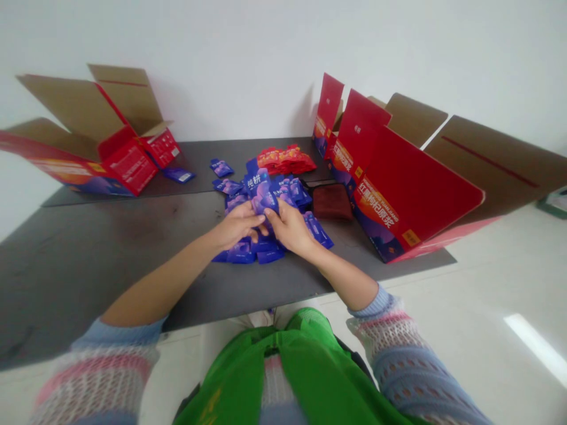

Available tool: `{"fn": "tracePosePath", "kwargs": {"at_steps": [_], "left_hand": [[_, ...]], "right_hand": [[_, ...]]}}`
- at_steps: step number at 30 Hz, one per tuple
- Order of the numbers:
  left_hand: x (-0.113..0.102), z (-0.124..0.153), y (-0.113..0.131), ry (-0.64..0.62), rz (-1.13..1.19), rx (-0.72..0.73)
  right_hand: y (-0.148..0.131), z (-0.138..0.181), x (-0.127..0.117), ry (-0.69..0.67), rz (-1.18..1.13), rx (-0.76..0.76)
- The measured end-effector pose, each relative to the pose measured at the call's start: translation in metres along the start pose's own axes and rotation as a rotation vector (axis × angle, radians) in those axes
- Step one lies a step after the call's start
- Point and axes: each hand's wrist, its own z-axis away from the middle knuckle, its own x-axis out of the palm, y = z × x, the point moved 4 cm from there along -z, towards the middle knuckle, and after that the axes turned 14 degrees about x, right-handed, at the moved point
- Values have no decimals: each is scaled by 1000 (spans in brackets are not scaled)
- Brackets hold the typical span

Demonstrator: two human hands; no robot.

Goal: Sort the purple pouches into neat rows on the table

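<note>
My left hand [236, 227] and my right hand [287, 227] meet over the middle of a dark grey table [88, 248]. Together they hold up a stack of blue sachets [261, 190] with white characters on the front one. Under and around the hands lies a loose pile of blue sachets [266, 251]. A heap of red sachets [286, 159] sits just behind it.
An open red carton [101, 153] lies on its side at the back left, two blue sachets [179, 174] beside it. A larger open red carton [398, 195] lies at the right, a dark red cloth [332, 202] in front of it. White wall behind.
</note>
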Motion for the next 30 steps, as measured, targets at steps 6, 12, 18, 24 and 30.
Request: {"fn": "tracePosePath", "kwargs": {"at_steps": [6,12,18,24,30], "left_hand": [[7,4,-2,97,-99,11],[8,15,1,308,-110,-36],[14,19,2,334,-67,41],[19,22,-11,317,-66,89],[21,18,-14,241,-30,205]], "right_hand": [[-1,6,8,42,108,78],[1,9,19,12,121,98],[1,9,16,6,-38,31],[8,6,14,-12,-42,133],[7,3,12,0,-148,167]]}}
